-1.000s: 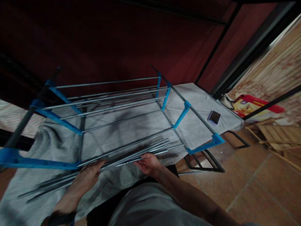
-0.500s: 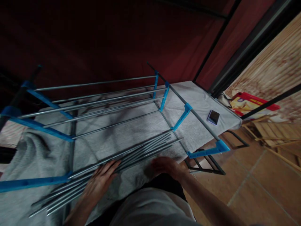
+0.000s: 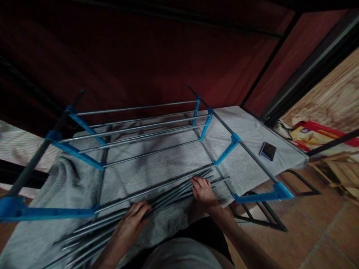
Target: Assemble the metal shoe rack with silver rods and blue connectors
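Several loose grey metal tubes (image 3: pixel 171 196) lie in a bundle along the near side of a partly built rack. My left hand (image 3: pixel 132 221) is closed over the middle of the bundle, its fingers curled round the tubes. Toward the bundle's right end, my right hand (image 3: pixel 204 192) grips the tubes from above with bent fingers. The rack's frame has dark side poles (image 3: pixel 254 158) and blue plastic brackets (image 3: pixel 227 150), with metal crossbars (image 3: pixel 153 150) running between the two sides. My palms hide part of the bundle.
A grey cloth (image 3: pixel 165 160) covers the table under the rack. On its right part lies a phone (image 3: pixel 268 151). A red and yellow box (image 3: pixel 316 132) and wooden slatted pieces (image 3: pixel 336 168) are beyond the right edge. A dark red panel (image 3: pixel 157 63) stands behind.
My right hand has moved up and forward from near my lap onto the tubes. My left hand stays on the bundle, whose left ends are more spread. The view has shifted slightly.
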A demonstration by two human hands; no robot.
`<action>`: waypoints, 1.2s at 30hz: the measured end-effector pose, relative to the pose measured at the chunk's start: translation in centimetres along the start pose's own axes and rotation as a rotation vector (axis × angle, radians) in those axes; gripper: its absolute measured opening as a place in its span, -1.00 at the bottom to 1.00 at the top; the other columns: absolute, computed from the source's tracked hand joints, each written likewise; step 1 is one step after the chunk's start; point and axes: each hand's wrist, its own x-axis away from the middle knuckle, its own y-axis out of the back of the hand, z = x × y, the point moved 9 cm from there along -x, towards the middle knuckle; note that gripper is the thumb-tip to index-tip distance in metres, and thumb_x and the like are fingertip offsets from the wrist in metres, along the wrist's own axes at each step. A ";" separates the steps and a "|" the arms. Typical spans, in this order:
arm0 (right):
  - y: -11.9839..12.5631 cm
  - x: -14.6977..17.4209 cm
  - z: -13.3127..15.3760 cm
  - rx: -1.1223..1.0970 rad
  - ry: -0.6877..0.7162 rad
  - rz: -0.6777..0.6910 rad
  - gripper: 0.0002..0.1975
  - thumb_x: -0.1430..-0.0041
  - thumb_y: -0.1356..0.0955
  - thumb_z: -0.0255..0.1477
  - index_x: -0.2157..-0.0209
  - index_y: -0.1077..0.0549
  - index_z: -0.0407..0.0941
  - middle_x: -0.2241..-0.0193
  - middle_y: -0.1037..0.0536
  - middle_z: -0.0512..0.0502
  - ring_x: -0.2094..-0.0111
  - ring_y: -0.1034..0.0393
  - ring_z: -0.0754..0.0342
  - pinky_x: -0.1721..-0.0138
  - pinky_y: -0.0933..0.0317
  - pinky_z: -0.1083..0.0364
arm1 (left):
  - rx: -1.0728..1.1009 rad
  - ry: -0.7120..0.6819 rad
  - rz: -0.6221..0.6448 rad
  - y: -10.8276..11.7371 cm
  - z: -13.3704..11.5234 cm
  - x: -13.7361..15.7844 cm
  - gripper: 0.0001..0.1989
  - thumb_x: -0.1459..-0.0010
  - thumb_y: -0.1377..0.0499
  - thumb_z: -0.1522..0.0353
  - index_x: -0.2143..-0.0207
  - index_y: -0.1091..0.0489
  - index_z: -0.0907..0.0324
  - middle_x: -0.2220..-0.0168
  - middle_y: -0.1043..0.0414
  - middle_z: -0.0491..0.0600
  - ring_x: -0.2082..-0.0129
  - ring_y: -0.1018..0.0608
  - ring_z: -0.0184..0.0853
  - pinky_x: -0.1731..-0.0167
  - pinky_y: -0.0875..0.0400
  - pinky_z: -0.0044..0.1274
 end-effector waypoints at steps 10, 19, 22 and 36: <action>0.9 2.1 0.6 0.264 0.192 -0.065 -0.62 -0.38 -0.21 -0.41 -0.17 -0.41 -0.05 -0.14 -0.44 -0.20 -0.10 -0.29 -0.09 -0.06 -0.17 -0.07 | -0.203 -0.035 -0.147 0.5 0.1 -0.2 -0.66 -0.26 0.00 0.51 0.05 -0.48 0.11 0.11 -0.52 0.03 0.10 -0.57 -0.19 0.07 -0.49 -0.36; 1.6 1.0 -0.3 0.289 0.136 -0.177 -0.59 -0.37 -0.24 -0.39 -0.21 -0.36 -0.07 -0.12 -0.46 -0.21 -0.12 -0.30 -0.16 -0.09 -0.14 -0.15 | -0.457 -0.042 -0.251 2.1 -2.6 0.8 -0.43 -0.09 0.10 0.73 -0.01 -0.45 0.19 0.04 -0.51 0.02 0.01 -0.53 -0.23 -0.02 -0.42 -0.42; 1.8 0.2 -0.4 0.225 0.135 -0.194 -0.56 -0.38 -0.23 -0.39 -0.25 -0.29 -0.08 -0.15 -0.43 -0.23 -0.15 -0.28 -0.15 -0.12 -0.13 -0.16 | -0.512 -0.064 -0.269 4.0 -3.3 0.4 -0.37 -0.06 0.09 0.72 -0.08 -0.42 0.14 -0.01 -0.47 0.01 -0.02 -0.51 -0.21 -0.02 -0.42 -0.43; 5.7 -5.9 -5.2 -0.334 -0.182 -0.373 -0.51 -0.30 -0.26 -0.29 -0.24 -0.28 -0.06 -0.18 -0.37 -0.23 -0.23 -0.24 -0.11 -0.25 -0.15 -0.19 | -0.401 -0.156 -0.360 10.8 -4.5 -5.2 -0.46 -0.19 0.08 0.60 -0.18 -0.30 0.15 0.03 -0.48 0.01 0.06 -0.53 -0.24 0.04 -0.46 -0.45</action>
